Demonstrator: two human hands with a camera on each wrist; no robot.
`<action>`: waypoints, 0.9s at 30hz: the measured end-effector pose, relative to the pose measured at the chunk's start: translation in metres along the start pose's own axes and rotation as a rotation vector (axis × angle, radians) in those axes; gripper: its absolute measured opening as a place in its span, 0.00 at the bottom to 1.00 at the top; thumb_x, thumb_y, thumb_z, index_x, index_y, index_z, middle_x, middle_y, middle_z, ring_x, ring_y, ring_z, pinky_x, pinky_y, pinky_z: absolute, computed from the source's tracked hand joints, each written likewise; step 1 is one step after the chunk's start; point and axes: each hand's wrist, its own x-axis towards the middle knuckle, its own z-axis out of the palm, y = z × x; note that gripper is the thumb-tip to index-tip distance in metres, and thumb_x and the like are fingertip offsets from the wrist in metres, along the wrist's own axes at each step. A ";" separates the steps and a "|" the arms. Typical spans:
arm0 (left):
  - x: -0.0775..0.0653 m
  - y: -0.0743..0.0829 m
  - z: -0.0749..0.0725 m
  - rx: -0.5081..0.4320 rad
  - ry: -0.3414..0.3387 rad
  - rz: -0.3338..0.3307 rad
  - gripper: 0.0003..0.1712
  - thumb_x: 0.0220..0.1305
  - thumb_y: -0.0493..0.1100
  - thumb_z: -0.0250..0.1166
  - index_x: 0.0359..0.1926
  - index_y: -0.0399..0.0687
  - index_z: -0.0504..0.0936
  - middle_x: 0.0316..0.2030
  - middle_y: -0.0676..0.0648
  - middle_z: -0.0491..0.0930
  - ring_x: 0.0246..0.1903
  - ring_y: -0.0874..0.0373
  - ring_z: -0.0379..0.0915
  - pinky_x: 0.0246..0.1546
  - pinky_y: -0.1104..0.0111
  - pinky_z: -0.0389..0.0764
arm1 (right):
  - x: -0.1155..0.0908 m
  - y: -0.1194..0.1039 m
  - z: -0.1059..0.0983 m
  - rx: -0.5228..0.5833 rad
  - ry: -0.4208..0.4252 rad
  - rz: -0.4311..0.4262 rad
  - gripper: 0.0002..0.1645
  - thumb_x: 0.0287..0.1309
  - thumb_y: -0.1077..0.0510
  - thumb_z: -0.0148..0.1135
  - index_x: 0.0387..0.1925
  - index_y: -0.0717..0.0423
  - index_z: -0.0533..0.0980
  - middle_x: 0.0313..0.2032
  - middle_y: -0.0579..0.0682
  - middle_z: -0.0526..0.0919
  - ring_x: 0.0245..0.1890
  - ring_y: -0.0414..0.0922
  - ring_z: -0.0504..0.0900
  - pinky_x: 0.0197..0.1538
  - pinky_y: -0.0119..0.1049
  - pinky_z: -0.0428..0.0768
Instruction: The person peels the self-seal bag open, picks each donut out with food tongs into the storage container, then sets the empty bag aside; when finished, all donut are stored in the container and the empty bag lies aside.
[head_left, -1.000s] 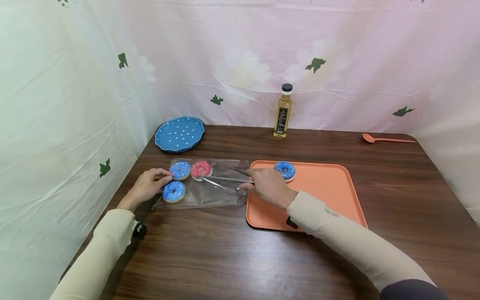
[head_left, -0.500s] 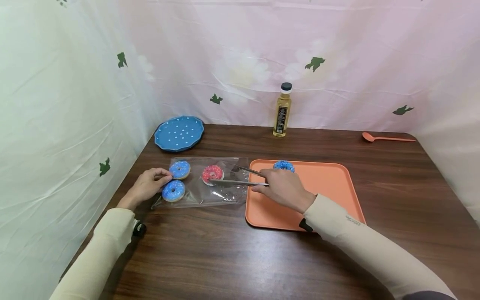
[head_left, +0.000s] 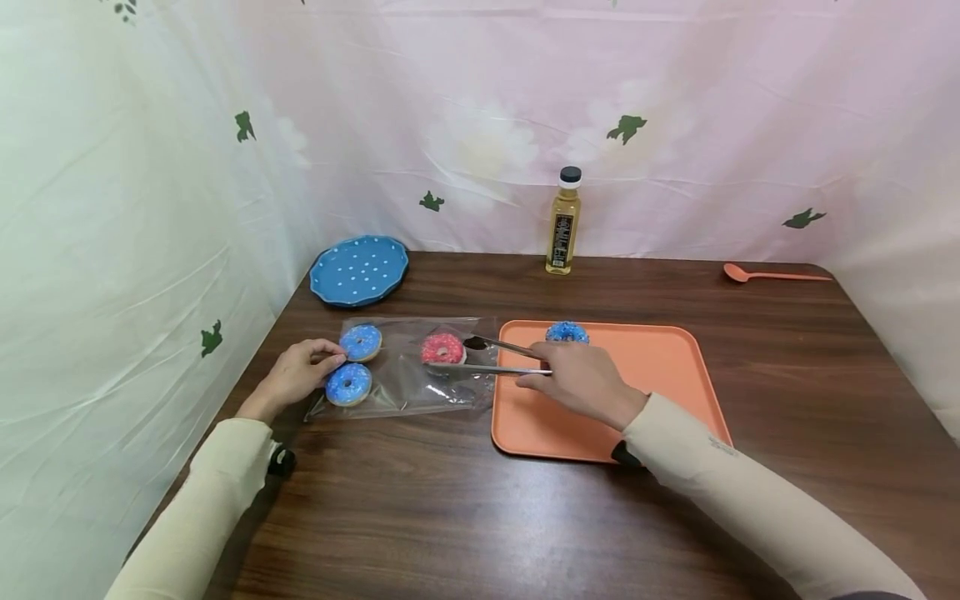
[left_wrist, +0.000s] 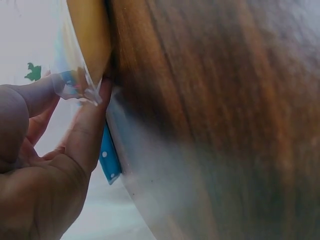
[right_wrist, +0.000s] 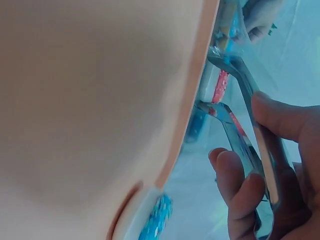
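My left hand [head_left: 295, 375] pinches the left end of a clear plastic bag [head_left: 397, 390], also seen in the left wrist view between thumb and fingers [left_wrist: 82, 132]. Two blue-iced donuts [head_left: 362, 337] lie one behind the other in the bag, beside those fingertips. My right hand [head_left: 583, 379] grips metal tongs [head_left: 498, 369] from over the orange tray. Their arms reach left to a pink-iced donut [head_left: 438, 343], which lies toward the bag's right end. In the right wrist view the tong tips stand on either side of the pink donut [right_wrist: 220, 86]; firm contact cannot be told.
The orange tray [head_left: 637, 408] lies right of the bag, with a dark-blue-iced donut [head_left: 567, 331] at its back edge. Behind stand a blue dotted plate [head_left: 360, 271] and an oil bottle [head_left: 562, 229]. An orange spoon [head_left: 776, 275] lies at the far right.
The pink donut has slid right through the bag, away from the blue donuts. My right hand and the tongs have drawn back rightward with it. My left hand keeps its place.
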 end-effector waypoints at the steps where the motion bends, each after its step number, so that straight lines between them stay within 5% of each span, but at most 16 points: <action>1: 0.000 0.000 0.000 0.006 0.003 0.003 0.15 0.76 0.43 0.58 0.54 0.37 0.81 0.55 0.34 0.77 0.49 0.44 0.79 0.39 0.61 0.85 | -0.004 0.002 -0.003 -0.001 -0.001 0.010 0.25 0.62 0.38 0.67 0.49 0.52 0.82 0.26 0.40 0.79 0.23 0.37 0.75 0.21 0.36 0.72; 8: -0.001 -0.002 0.000 0.004 0.000 -0.006 0.16 0.76 0.45 0.58 0.54 0.38 0.81 0.56 0.33 0.77 0.51 0.43 0.79 0.40 0.60 0.85 | -0.035 0.019 -0.021 -0.009 0.014 0.082 0.28 0.61 0.38 0.68 0.57 0.47 0.81 0.31 0.39 0.82 0.26 0.36 0.78 0.25 0.37 0.73; 12: -0.001 -0.002 0.000 0.007 -0.002 -0.010 0.16 0.77 0.45 0.58 0.54 0.39 0.81 0.56 0.34 0.77 0.50 0.43 0.79 0.40 0.60 0.85 | -0.053 0.027 -0.031 -0.027 0.032 0.101 0.15 0.62 0.39 0.67 0.39 0.44 0.81 0.25 0.38 0.76 0.22 0.37 0.72 0.24 0.37 0.69; 16: 0.000 -0.002 0.000 0.011 -0.003 -0.013 0.16 0.77 0.46 0.58 0.54 0.39 0.81 0.56 0.34 0.76 0.51 0.43 0.79 0.40 0.60 0.85 | -0.069 0.034 -0.042 -0.042 0.061 0.139 0.17 0.62 0.38 0.67 0.28 0.41 0.73 0.18 0.37 0.69 0.18 0.38 0.66 0.21 0.36 0.62; 27: -0.001 0.003 0.000 0.026 -0.009 -0.029 0.17 0.77 0.47 0.58 0.55 0.39 0.81 0.58 0.33 0.76 0.52 0.41 0.77 0.41 0.59 0.84 | -0.112 0.059 -0.065 -0.117 0.136 0.257 0.22 0.61 0.31 0.64 0.35 0.44 0.78 0.21 0.37 0.74 0.18 0.40 0.67 0.20 0.38 0.63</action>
